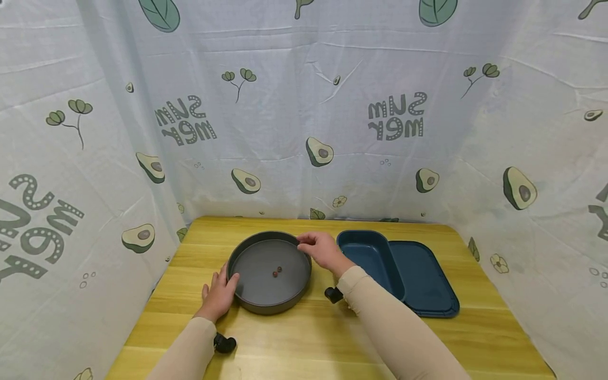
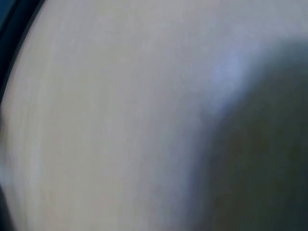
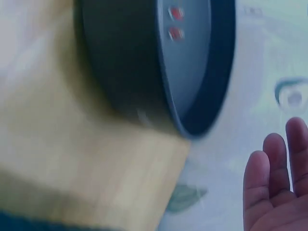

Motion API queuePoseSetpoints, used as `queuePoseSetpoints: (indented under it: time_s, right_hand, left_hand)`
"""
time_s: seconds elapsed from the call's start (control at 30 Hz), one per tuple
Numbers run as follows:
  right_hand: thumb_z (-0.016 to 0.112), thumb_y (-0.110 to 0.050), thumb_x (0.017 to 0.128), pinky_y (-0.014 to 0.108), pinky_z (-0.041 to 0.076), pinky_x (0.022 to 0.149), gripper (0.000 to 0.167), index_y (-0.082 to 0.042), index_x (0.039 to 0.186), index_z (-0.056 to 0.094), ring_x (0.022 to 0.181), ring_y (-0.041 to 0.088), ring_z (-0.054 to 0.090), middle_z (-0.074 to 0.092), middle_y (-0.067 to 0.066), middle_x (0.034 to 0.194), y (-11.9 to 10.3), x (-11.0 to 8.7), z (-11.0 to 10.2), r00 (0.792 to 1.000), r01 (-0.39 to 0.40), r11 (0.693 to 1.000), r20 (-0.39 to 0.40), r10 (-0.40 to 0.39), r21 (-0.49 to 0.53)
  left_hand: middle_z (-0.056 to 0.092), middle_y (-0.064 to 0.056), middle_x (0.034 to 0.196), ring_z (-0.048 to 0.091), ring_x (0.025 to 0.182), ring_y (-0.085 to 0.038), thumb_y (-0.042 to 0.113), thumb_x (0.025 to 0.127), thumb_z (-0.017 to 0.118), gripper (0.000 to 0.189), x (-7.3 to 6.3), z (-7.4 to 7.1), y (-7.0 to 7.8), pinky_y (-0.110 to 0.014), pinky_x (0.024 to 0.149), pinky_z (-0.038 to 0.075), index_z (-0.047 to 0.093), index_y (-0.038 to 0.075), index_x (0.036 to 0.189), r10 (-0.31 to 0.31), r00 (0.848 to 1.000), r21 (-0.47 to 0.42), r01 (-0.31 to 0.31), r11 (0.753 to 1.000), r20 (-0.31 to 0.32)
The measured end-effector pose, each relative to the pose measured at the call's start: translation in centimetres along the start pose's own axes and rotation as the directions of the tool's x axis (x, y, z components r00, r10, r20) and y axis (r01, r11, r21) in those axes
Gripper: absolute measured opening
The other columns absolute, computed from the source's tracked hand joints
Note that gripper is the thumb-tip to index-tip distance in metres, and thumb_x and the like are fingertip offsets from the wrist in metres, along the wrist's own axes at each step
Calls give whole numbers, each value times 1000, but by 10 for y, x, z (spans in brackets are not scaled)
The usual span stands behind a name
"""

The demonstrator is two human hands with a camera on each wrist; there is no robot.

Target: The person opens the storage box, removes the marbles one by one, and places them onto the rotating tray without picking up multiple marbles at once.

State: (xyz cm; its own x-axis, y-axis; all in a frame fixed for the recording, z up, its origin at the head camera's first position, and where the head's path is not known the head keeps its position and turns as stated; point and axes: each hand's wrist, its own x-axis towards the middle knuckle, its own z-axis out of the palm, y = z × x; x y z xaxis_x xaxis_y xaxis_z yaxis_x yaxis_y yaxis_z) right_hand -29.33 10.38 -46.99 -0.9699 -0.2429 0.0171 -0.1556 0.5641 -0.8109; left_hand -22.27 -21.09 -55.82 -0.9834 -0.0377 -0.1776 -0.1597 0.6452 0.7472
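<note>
A round dark grey pan [image 1: 273, 272] sits on the table left of centre in the head view. Two small reddish-brown beads [image 1: 277, 272] lie close together on its floor, seen also as reddish beads [image 3: 176, 24] in the right wrist view. My left hand [image 1: 218, 295] holds the pan's left side, thumb over the rim and fingers along the outer wall. At the upper right rim hovers my right hand [image 1: 324, 250]; in the right wrist view its fingers [image 3: 274, 168] are extended, apart from the pan. No hand shows in the blurred left wrist view.
Right of the pan stands a deep blue rectangular tray [image 1: 398, 269], with a flatter blue tray or lid [image 1: 423, 274] beside it. They rest on a yellow wooden table [image 1: 304, 343]. A printed white curtain [image 1: 285, 121] encloses the back and sides.
</note>
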Motion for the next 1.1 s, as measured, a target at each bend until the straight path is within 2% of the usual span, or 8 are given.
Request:
queuePoseSetpoints:
  time_s: [0.2, 0.33, 0.47, 0.63, 0.77, 0.9, 1.1]
  right_hand:
    - [66, -25, 105, 50, 57, 102, 34, -13, 137, 70, 123, 33, 67, 72, 10, 133, 20, 8, -39, 990, -60, 998, -131, 58, -12]
    - [62, -24, 108, 52, 55, 102, 37, -9, 142, 65, 124, 39, 64, 65, 16, 142, 42, 12, -61, 975, -133, 991, -175, 135, 23]
    - [59, -22, 109, 54, 54, 103, 37, -6, 142, 64, 125, 42, 62, 63, 20, 144, 61, 11, -75, 961, -201, 979, -188, 203, 28]
    - [61, -19, 108, 57, 53, 108, 34, -4, 138, 68, 130, 42, 62, 63, 21, 144, 82, 9, -81, 960, -257, 963, -138, 244, -84]
    - [64, -17, 106, 56, 54, 106, 32, -4, 134, 70, 126, 41, 63, 66, 21, 140, 93, 6, -80, 959, -281, 940, -88, 268, -194]
    - [68, -14, 103, 53, 56, 103, 29, -3, 129, 73, 119, 38, 67, 70, 20, 134, 103, 5, -77, 954, -299, 918, -48, 297, -260]
    - [73, -14, 98, 50, 58, 99, 25, -4, 121, 77, 112, 32, 69, 74, 17, 127, 118, 8, -70, 957, -260, 899, 27, 287, -352]
  left_hand:
    - [11, -29, 174, -2, 162, -51, 48, 114, 32, 73, 2, -1, -2, -71, 123, -15, 8, 9, 171, -5, 1000, 1, 5, 1000, -7]
    - [11, -28, 174, -2, 162, -51, 48, 114, 33, 73, 2, 0, -4, -71, 123, -16, 9, 9, 171, -10, 1000, -1, 10, 1000, -7]
    - [12, -27, 175, -2, 162, -51, 49, 114, 32, 73, 3, 0, -5, -71, 123, -15, 9, 10, 171, -7, 1000, -4, 7, 1000, -5]
    - [13, -27, 174, -2, 162, -51, 49, 114, 32, 73, 4, 1, -4, -71, 123, -15, 9, 10, 171, 0, 1000, -6, 0, 1000, -4]
    - [13, -27, 174, -2, 162, -51, 49, 114, 32, 73, 3, 1, -3, -71, 123, -15, 9, 10, 171, -1, 1000, -3, 1, 1000, -5]
    - [13, -27, 174, -3, 162, -51, 48, 114, 32, 72, 2, 1, -1, -71, 123, -16, 8, 9, 171, -3, 1000, -5, 3, 1000, -4]
    - [13, -27, 174, -3, 162, -51, 49, 114, 32, 73, 1, 0, 0, -71, 123, -16, 8, 9, 171, -2, 1000, -4, 2, 1000, -3]
